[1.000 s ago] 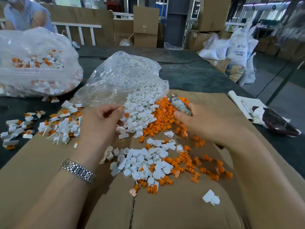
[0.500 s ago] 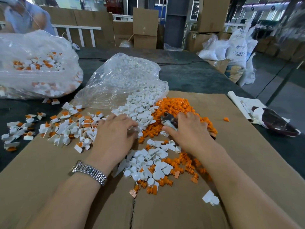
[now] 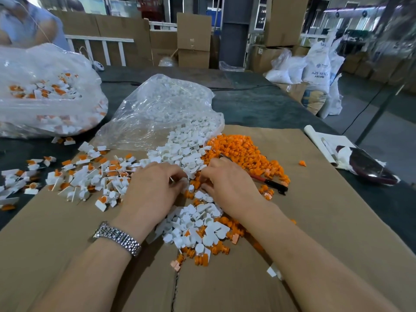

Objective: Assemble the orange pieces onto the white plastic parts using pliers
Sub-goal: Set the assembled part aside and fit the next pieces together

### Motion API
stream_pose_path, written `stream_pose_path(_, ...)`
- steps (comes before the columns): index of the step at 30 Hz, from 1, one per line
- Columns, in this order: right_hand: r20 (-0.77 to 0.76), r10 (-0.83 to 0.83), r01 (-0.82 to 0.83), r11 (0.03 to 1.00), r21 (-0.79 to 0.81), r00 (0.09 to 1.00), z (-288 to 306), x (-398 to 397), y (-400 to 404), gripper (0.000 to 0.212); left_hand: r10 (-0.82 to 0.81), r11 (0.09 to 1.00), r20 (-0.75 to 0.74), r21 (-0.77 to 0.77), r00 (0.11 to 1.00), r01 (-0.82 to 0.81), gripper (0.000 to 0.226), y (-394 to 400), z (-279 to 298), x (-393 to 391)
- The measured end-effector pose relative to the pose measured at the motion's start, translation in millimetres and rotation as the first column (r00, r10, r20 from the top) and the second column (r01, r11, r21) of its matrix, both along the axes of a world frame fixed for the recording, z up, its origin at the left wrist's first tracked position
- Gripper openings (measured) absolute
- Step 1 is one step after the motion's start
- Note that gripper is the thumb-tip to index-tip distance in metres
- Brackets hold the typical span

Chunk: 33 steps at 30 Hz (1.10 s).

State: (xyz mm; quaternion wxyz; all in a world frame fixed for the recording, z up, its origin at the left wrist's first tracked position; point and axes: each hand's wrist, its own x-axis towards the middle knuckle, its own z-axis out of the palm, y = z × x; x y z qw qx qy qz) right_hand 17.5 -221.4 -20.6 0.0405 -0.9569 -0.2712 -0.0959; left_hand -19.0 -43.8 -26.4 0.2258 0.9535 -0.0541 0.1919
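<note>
Brown cardboard sheet (image 3: 315, 221) covers near part of dark bench (image 3: 258, 104). Wristwatch (image 3: 117, 238), metal band. Rolled paper (image 3: 315, 140) at right edge. Cardboard boxes (image 3: 193, 39) stacked behind; white sacks (image 3: 315, 66) on floor, right. Second person (image 3: 27, 25) far left.

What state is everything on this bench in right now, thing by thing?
Left hand: fingers curled, pinching a white part.
Right hand: fingers curled down among the loose pieces.
Pliers: lying on the orange pile, partly under the right hand.
Clear bag: open, white parts spilling out.
Finished pieces: scattered at left.
Cardboard sheet: lying flat.
</note>
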Motion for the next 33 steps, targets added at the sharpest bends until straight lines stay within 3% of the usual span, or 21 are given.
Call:
stream_pose_path(5, 0.063, 0.011, -0.010, 1.000, -0.023, 0.998, -2, -2, -1, 0.015, 0.046, 0.967, -0.014, -0.251, 0.999, -0.048, 0.010, -1, 4, -1)
stream_pose_path(9, 0.090, 0.020, -0.015, 0.998, -0.062, 0.996, -3, -5, 0, 0.019, 0.001, 0.876, -0.079, -0.481, 0.997, -0.039, 0.011, -2, 7, -1)
stream_pose_path(15, 0.076, 0.013, -0.010, 0.999, -0.031, 0.997, -5, -5, 1, 0.019, -0.069, 0.770, -0.133, -0.637, 0.989, -0.032, 0.014, -1, 9, -3)
stream_pose_path(21, 0.068, 0.027, -0.025, 0.999, -0.024, 0.997, -6, -4, -2, 0.016, -0.156, 0.583, -0.193, -0.810, 0.969, -0.067, 0.010, -1, 13, -4)
stream_pose_path(22, 0.061, 0.029, -0.030, 0.999, 0.011, 0.998, -4, -5, -4, 0.014, -0.163, 0.551, -0.195, -0.831, 0.967, -0.075, 0.011, -1, 13, -4)
stream_pose_path(24, 0.007, 0.011, -0.013, 0.965, 0.261, 1.000, 2, -8, -7, 0.008, -0.182, 0.485, -0.217, -0.868, 0.959, -0.104, 0.013, -1, 15, -4)
stream_pose_path(27, -0.151, 0.070, 0.054, 0.725, 0.687, 0.986, 14, -14, -7, 0.002, -0.243, 0.426, -0.258, -0.894, 0.935, -0.136, 0.013, -3, 16, -4)
stream_pose_path(29, -0.225, 0.168, 0.073, 0.626, 0.776, 0.960, 17, -17, -5, 0.001, -0.292, 0.403, -0.275, -0.904, 0.916, -0.143, 0.013, -5, 14, -5)
stream_pose_path(33, -0.215, 0.183, 0.039, 0.668, 0.743, 0.959, 16, -18, -4, 0.001, -0.330, 0.322, -0.319, -0.923, 0.888, -0.211, 0.016, -7, 14, -4)
